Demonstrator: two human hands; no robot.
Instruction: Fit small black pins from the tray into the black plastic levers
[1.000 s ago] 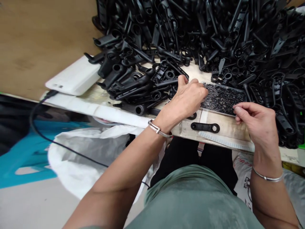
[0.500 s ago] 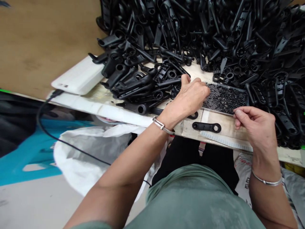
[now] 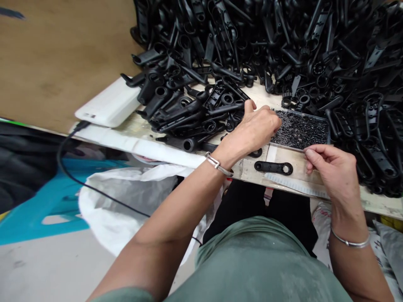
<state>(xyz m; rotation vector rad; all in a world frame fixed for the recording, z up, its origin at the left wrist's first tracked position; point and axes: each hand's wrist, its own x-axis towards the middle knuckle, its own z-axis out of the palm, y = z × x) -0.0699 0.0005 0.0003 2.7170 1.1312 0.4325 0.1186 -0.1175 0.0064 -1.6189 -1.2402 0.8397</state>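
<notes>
My left hand [image 3: 254, 130] rests knuckles-up at the left end of a clear tray [image 3: 327, 133] of tiny black pieces, fingers curled down over a black plastic part by the heap; what they grip is hidden. My right hand [image 3: 330, 172] hovers over the bench edge just below the tray, fingertips pinched together on something too small to make out. A flat black lever part [image 3: 273, 167] with a ring at each end lies on the bench between my hands.
A large heap of black plastic handle parts [image 3: 283, 50] fills the back and right of the bench. A white box [image 3: 108, 105] with a black cable [image 3: 67, 167] sits at the left edge. A white bag [image 3: 132, 197] lies below, beside a teal stool [image 3: 40, 209].
My right hand has drawn slightly back toward me from the tray's edge. My left hand stays at the tray's left end; the view has shifted a little.
</notes>
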